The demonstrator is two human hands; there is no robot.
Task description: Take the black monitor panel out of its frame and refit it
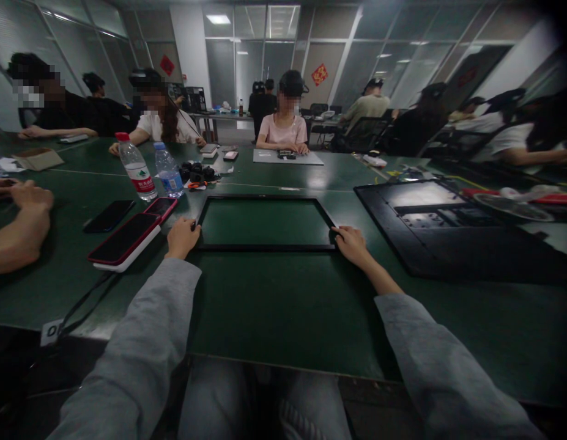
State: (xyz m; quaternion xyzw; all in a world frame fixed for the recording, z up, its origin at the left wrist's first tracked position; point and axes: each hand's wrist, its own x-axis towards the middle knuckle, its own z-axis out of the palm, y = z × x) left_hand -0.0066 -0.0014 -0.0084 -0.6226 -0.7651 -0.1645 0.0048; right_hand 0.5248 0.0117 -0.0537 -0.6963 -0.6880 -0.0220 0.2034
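Observation:
A thin black rectangular frame [265,248], like a screen bezel, is held level over the green table in front of me. Green tabletop shows through its open middle. My left hand [182,237] is closed around the frame's left side, near the front corner. On the opposite side my right hand [350,242] grips the frame near its front right corner, thumb along the edge. Whether the frame touches the table I cannot tell. Right of my right hand lies a large black panel [430,244], like a monitor back, with cut-outs and metal parts showing.
Left of my left hand are a red-edged phone [125,238] on a white block, a dark phone [109,216] and two water bottles [139,171] [168,171]. Orange-handled tools [198,183] lie behind. Another person's arm [21,226] rests at left. Several people sit around.

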